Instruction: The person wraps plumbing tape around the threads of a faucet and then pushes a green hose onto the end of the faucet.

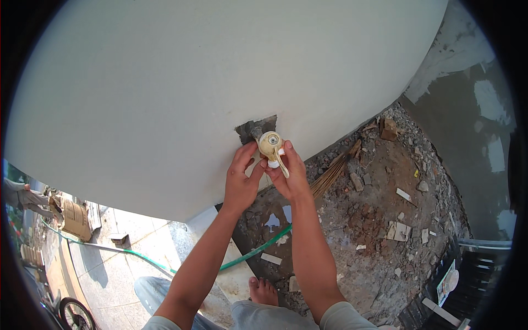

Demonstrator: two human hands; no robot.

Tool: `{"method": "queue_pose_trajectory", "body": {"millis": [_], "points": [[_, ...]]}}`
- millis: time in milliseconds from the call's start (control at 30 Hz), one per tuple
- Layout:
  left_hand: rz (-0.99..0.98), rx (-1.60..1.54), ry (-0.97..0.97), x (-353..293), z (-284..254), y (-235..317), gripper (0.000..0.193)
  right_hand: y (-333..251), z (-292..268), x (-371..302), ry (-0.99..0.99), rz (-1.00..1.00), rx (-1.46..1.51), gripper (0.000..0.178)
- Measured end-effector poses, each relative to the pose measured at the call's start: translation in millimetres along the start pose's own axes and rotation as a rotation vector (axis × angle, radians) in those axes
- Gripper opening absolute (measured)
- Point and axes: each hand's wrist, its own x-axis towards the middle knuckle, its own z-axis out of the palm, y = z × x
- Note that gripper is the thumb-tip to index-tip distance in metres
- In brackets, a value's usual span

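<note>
Cream tap [268, 144], green hose [256, 252].

In front of me: smooth off-white wall [154, 93] | off right: second wall [462, 121], grey blotched with white | underfoot there: bare earth floor [379, 203] strewn with rubble [399, 231] | left side: pale floor tiles [129, 220], bright daylight, shadows across them

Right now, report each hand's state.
Left hand: partly curled beside the tap; grip cannot be told.
Right hand: closed, holding the tap.
</note>
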Motion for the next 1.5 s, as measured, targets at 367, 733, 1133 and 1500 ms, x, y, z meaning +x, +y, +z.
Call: {"method": "queue_pose_trajectory", "body": {"millis": [367, 733, 1133, 1500], "points": [[0.219, 0.286, -0.006, -1, -12, 3, 0.023, 28, -3, 1, 0.117, -0.114, -0.373, 0.036], [0.773, 0.647, -0.065, -12, -28, 44, 0.028, -5, 7, -80, 0.252, -0.273, -0.552, 0.026], [0.682, 0.653, -0.066, -43, 11, 66, 0.028, -38, 43, -92, 0.345, -0.264, -0.374, 0.026], [-0.038, -0.209, -0.24, -9, 11, -2, 0.042, -47, 17, 11, 0.441, -0.201, -0.627, 0.011]]}}
